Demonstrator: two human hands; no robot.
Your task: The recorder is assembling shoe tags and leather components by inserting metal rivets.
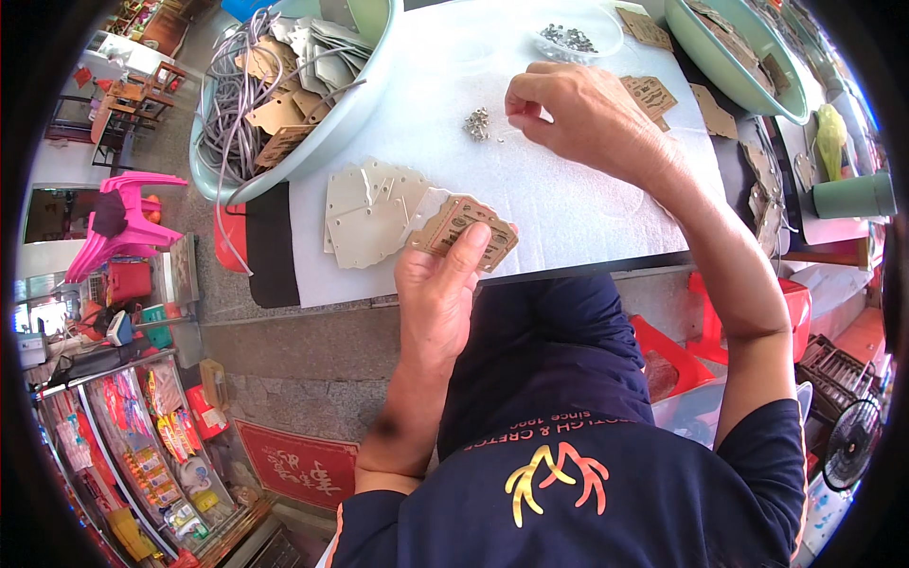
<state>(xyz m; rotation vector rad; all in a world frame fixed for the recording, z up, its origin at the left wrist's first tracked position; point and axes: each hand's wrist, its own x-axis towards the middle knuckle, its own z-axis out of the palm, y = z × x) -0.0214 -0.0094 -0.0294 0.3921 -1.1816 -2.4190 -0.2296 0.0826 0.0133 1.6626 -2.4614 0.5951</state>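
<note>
My left hand grips a small brown printed plaque with a scalloped edge, the thumb pressed flat on its face. Touching or just behind the plaque is a group of pale grey scalloped plates with small holes, lying on the white foam sheet. Over the middle of the sheet hangs my right hand, its thumb and forefinger curled together in a pinch; whatever they hold is too small to make out. A small pile of shiny metal fasteners lies just left of those fingertips.
A pale green basin of plates and grey cords stands at the left. Behind my right hand sits a clear dish of small metal parts. Brown plaques lie at the right, near another green basin and a green cup.
</note>
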